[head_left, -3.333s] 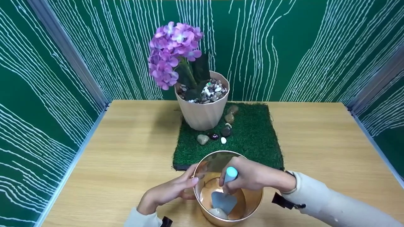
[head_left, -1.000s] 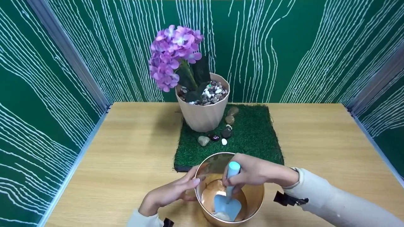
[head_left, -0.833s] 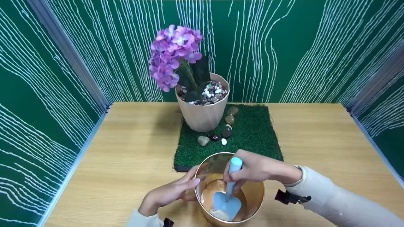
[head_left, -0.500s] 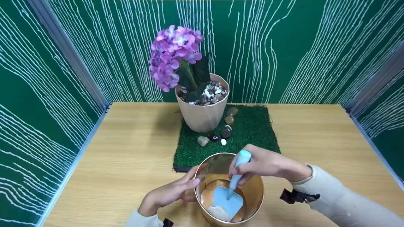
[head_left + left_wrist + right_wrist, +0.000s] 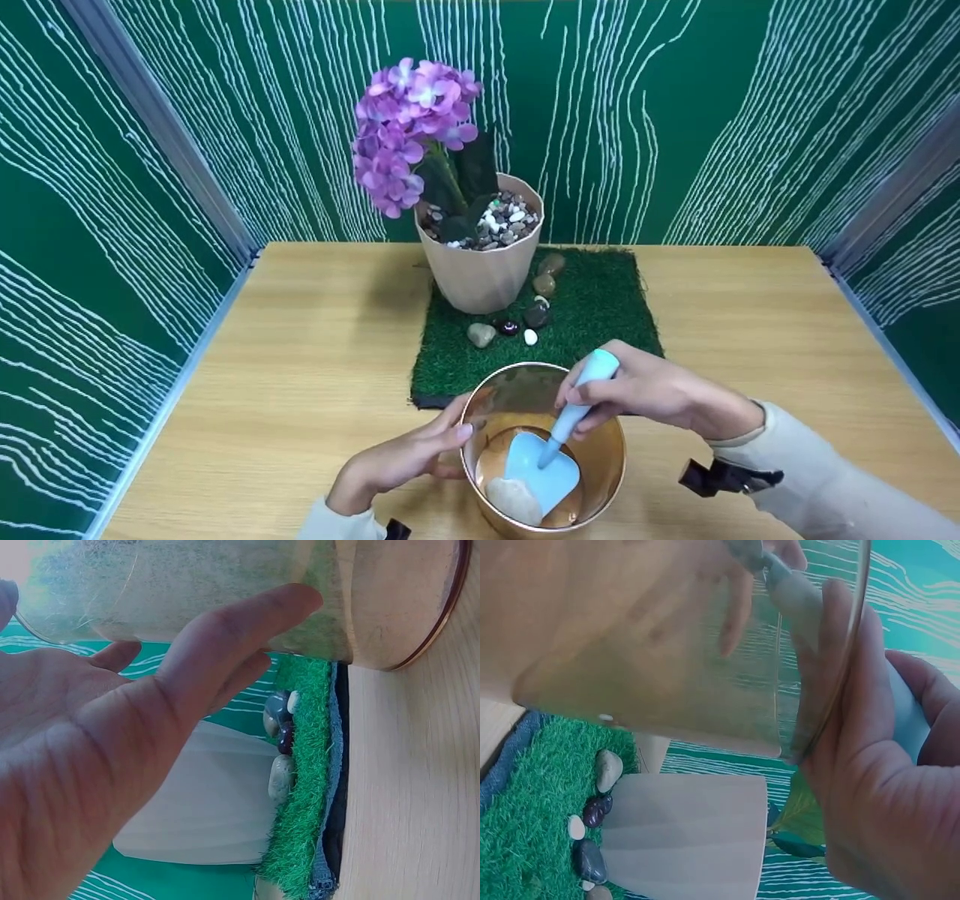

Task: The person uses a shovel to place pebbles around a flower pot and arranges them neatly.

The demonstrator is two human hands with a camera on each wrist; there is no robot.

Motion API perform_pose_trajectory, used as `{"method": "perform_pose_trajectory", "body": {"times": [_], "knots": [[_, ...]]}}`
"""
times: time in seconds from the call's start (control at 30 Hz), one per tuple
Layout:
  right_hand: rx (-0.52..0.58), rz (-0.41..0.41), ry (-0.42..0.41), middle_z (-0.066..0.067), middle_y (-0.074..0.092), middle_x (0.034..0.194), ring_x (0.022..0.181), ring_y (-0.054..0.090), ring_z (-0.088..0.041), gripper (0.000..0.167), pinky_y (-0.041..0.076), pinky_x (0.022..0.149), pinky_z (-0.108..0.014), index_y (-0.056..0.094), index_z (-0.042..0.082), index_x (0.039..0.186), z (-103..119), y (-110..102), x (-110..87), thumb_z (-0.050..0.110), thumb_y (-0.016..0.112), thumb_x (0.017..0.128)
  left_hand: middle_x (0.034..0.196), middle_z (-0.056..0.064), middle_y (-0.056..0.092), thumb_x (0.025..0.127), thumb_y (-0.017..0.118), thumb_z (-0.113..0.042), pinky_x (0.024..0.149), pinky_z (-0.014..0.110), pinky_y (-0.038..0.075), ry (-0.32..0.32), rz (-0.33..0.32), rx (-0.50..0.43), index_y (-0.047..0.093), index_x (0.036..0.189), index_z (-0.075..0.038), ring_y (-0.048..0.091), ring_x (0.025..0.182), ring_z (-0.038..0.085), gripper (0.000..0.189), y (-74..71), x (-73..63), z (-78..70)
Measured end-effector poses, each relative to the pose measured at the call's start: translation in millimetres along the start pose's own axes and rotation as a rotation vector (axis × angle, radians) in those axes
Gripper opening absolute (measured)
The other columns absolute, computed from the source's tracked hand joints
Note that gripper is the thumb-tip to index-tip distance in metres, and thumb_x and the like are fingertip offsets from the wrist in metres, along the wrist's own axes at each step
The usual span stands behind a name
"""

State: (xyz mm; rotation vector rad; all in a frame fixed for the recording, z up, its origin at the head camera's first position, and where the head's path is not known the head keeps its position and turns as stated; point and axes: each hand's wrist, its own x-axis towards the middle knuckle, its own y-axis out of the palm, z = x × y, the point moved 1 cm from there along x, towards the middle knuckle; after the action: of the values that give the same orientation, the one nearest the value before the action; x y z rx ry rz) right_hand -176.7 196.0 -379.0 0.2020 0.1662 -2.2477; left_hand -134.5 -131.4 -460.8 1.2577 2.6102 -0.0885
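Observation:
A small light blue trowel slants down into an amber see-through container; its blade is inside, near the bottom. My right hand grips the handle at the container's right rim, thumb along it. Inside, a pale smooth stone lies at the blade's left edge, overlapping it in the head view. My left hand rests against the container's left side, fingers spread and fairly straight. In the left wrist view one finger of it lies along the clear wall. Through that wall in the right wrist view, left-hand fingers show.
Behind the container lies a square of artificial turf. On it stand a pale flowerpot with purple flowers and a row of stones. Green panels with white lines enclose the wooden table.
The right hand has moved right and slightly away, tilting the trowel handle to the right. The blade has swung flatter, and the pale stone shows more beside it. The left hand stays put.

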Motion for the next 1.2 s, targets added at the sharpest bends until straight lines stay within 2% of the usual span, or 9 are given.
{"method": "perform_pose_trajectory", "body": {"times": [0.17, 0.23, 0.43, 0.53, 0.87, 1.1, 1.2], "knots": [[0.065, -0.033, 0.003, -0.005, 0.084, 0.106, 0.088, 0.084, -0.013, 0.036, 0.069, 0.086, -0.025, 0.065, -0.03, 0.121, -4.0, 0.0, -4.3, 0.005, 0.062, 0.113, 0.19, 0.025, 0.007, 0.121, 0.038, -0.059, 0.123, 0.069, 0.051, 0.003, -0.002, -0.004, -0.009, 0.181, -0.01, 0.012, 0.176, 0.051, 0.091, 0.3, 0.0, 0.2], [0.096, -0.045, -0.003, -0.006, 0.084, 0.108, 0.09, 0.084, -0.013, 0.033, 0.069, 0.087, -0.024, 0.068, -0.027, 0.12, -6.6, -1.0, -5.5, 0.005, 0.061, 0.112, 0.19, 0.025, 0.007, 0.121, 0.038, -0.059, 0.123, 0.068, 0.051, 0.001, -0.004, 0.002, -0.009, 0.182, -0.009, 0.013, 0.176, 0.051, 0.091, 0.2, -0.2, 0.4], [0.179, -0.044, -0.015, -0.007, 0.086, 0.113, 0.094, 0.085, -0.014, 0.023, 0.069, 0.088, -0.023, 0.082, 0.002, 0.113, -13.4, -4.9, -8.4, 0.005, 0.059, 0.114, 0.189, 0.027, 0.008, 0.121, 0.038, -0.058, 0.124, 0.068, 0.05, -0.007, -0.009, 0.0, -0.01, 0.181, -0.008, 0.013, 0.175, 0.052, 0.091, 0.4, -1.2, 1.4], [0.207, -0.036, -0.014, -0.007, 0.086, 0.114, 0.094, 0.085, -0.013, 0.026, 0.069, 0.089, -0.023, 0.084, 0.008, 0.113, -14.7, -6.8, -11.2, 0.005, 0.058, 0.115, 0.189, 0.027, 0.008, 0.121, 0.038, -0.059, 0.124, 0.068, 0.051, -0.006, -0.007, 0.004, -0.01, 0.181, -0.009, 0.012, 0.175, 0.052, 0.092, 0.0, -1.3, 1.4], [0.227, -0.077, -0.012, -0.005, 0.087, 0.116, 0.096, 0.084, -0.011, 0.03, 0.069, 0.092, -0.024, 0.084, 0.012, 0.115, -11.3, -19.8, -22.5, 0.006, 0.055, 0.116, 0.189, 0.027, 0.009, 0.121, 0.036, -0.058, 0.123, 0.069, 0.051, -0.007, 0.001, 0.011, -0.01, 0.182, -0.01, 0.014, 0.175, 0.052, 0.089, -1.0, -0.6, 0.6], [0.276, -0.095, -0.063, -0.007, 0.086, 0.114, 0.099, 0.085, -0.014, 0.035, 0.067, 0.096, -0.025, 0.084, 0.01, 0.118, -4.1, -38.4, -28.1, 0.002, 0.049, 0.118, 0.189, 0.026, 0.008, 0.123, 0.034, -0.053, 0.124, 0.067, 0.051, -0.014, -0.007, 0.009, -0.01, 0.182, -0.011, 0.011, 0.176, 0.05, 0.085, -0.5, -0.7, 0.2], [0.29, -0.12, -0.069, -0.007, 0.086, 0.115, 0.1, 0.085, -0.015, 0.037, 0.067, 0.097, -0.024, 0.084, 0.009, 0.118, 0.0, -48.0, -30.5, 0.002, 0.047, 0.119, 0.19, 0.025, 0.003, 0.122, 0.036, -0.055, 0.124, 0.068, 0.051, -0.018, -0.014, 0.006, -0.011, 0.182, -0.011, 0.009, 0.177, 0.05, 0.087, 0.2, -1.1, -0.1]]}}
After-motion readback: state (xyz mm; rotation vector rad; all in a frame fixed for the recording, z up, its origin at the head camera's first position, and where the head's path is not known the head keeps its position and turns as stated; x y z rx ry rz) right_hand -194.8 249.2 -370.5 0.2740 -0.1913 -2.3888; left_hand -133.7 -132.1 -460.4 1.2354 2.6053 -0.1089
